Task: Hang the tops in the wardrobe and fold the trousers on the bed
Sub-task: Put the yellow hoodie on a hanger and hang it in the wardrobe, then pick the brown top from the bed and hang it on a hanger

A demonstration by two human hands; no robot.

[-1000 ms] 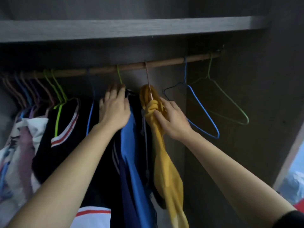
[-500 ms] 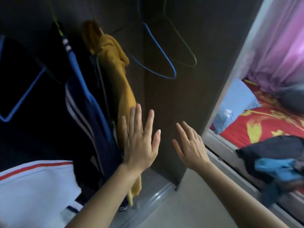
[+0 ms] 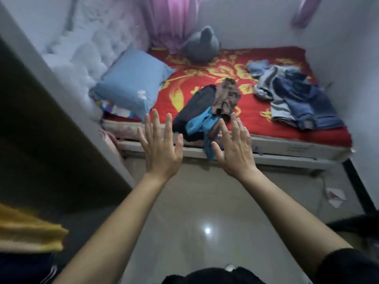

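My left hand (image 3: pixel 161 148) and my right hand (image 3: pixel 235 147) are stretched out over the floor toward the bed (image 3: pixel 287 152), both with fingers spread and nothing in them. On the red and yellow bedspread (image 3: pixel 205 78), near the front edge, lies a heap of a dark garment (image 3: pixel 196 105), a bright blue garment (image 3: pixel 201 121) and a brown one (image 3: pixel 226 97). The blue piece hangs over the bed's edge just past my right fingers. A second pile of denim and grey clothes (image 3: pixel 295 99) lies at the bed's right. The yellow top (image 3: pixel 28 234) shows at the lower left, by the wardrobe side (image 3: pixel 51 140).
A light blue pillow (image 3: pixel 133 83) and a grey plush toy (image 3: pixel 202 46) lie at the head of the bed. Pink curtains (image 3: pixel 170 19) hang behind. The glossy floor (image 3: pixel 194 212) lies between me and the bed, with a scrap of paper (image 3: pixel 336 198) at the right.
Both hands let go of the yellow top on its hanger and left the wardrobe rail. My view swung right from the wardrobe to the bed, hands now spread toward the clothes heap.
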